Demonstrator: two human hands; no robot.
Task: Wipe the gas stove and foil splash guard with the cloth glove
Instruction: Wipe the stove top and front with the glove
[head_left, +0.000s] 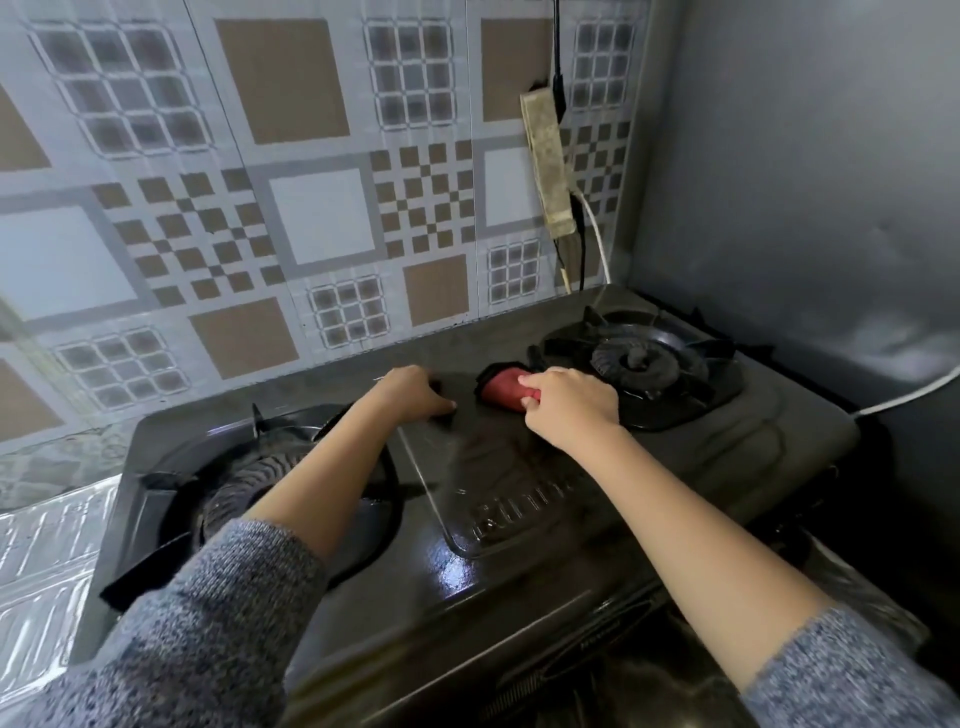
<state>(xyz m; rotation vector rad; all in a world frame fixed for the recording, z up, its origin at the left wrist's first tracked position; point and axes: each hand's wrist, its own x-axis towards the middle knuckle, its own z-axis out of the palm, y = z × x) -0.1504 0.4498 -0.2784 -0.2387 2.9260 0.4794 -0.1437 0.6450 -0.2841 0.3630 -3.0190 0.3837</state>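
Wiping appears to be under way on the gas stove (524, 561). The right hand (569, 402) pinches the red cloth glove (501, 389) in curled fingers, pressing it on the rear centre panel just beside the right burner (639, 358). The left hand (410, 392) rests on the rear centre panel with fingers bent; whether it grips anything cannot be determined. The front panel shows a wet sheen, so it is probably done. The foil splash guard (311, 208) is untouched and likely remains. No container is visible.
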